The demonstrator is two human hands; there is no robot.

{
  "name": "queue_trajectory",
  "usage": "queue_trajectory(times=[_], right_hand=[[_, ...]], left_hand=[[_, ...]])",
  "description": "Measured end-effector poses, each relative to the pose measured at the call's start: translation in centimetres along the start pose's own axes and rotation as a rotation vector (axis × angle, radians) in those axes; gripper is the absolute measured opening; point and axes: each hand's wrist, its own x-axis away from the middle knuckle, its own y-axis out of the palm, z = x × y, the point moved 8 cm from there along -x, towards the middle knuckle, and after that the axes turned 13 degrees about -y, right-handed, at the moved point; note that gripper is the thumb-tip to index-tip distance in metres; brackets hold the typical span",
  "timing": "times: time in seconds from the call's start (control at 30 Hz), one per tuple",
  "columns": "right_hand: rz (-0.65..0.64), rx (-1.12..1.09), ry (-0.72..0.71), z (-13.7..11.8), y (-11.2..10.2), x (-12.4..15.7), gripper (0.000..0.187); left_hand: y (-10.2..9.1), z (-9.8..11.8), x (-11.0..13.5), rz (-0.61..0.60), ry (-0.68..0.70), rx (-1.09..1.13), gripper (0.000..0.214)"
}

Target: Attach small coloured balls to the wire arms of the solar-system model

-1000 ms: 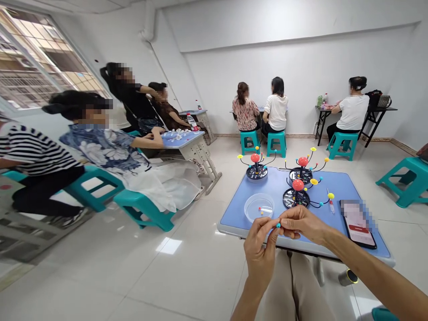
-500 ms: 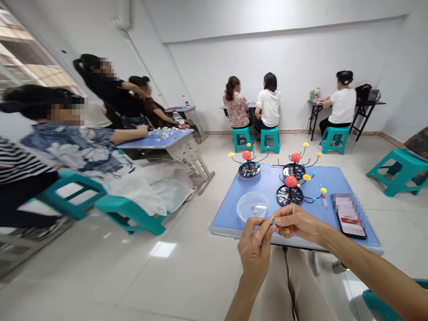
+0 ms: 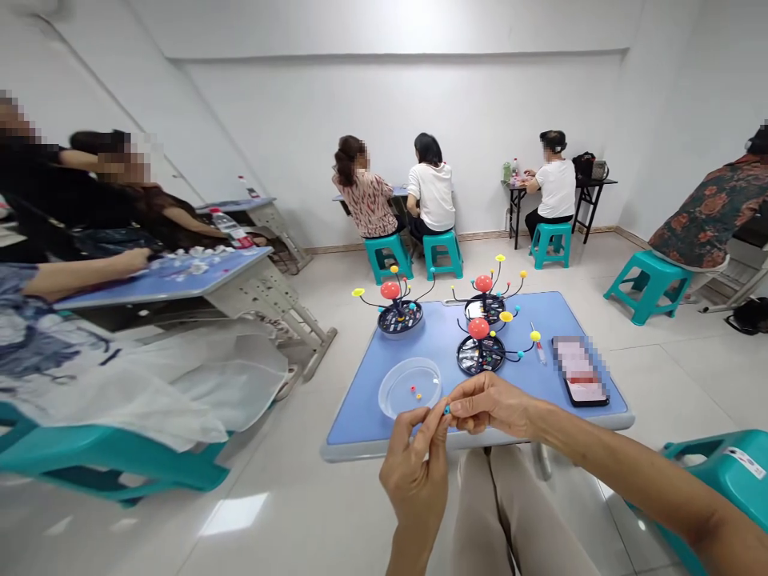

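Between the fingertips of both hands is a small blue bead (image 3: 447, 410), held over the near edge of the blue desk (image 3: 354, 408). My left hand (image 3: 417, 456) pinches it from the left; my right hand (image 3: 489, 404) is closed on it from the right. Just beyond my left hand lies a clear round plastic dish (image 3: 387, 390) with a red bead (image 3: 413, 389) and an orange bead (image 3: 418, 397) inside. Past my right hand stands a solar system model (image 3: 478, 330) on a black round base, with a red ball and coloured balls on curved arms.
Two more solar system models (image 3: 390, 292) (image 3: 483, 285) stand at the desk's far side. A small tube (image 3: 541, 354) and a phone (image 3: 591, 392) lie to the right. Teal stools (image 3: 729, 480) flank the desk. Other people sit at tables around the room.
My view has swung to the right, so the desk and people appear further left. Both hands stay closed around the blue bead, with little change in their grip.
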Motion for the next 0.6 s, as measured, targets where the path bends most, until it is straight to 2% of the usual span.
queue_trajectory(times=[0.2,0.37,0.5,0.6], right_hand=[[0.039,-0.007,-0.01,-0.1,-0.8,0.1,0.027],[0.048,-0.034,-0.009,0.1,-1.7,0.1,0.026],[0.049,-0.037,-0.002,0.0,-1.7,0.1,0.027],[0.057,-0.034,0.005,0.0,-1.4,0.1,0.03]], left_hand=[[0.8,-0.2,-0.5,0.026,-0.016,0.029,0.028],[1.6,-0.3,-0.8,-0.012,-0.046,0.078,0.026],[2.0,-0.7,-0.8,-0.044,-0.099,0.115,0.025],[1.9,-0.8,-0.8,-0.026,-0.11,0.123,0.024]])
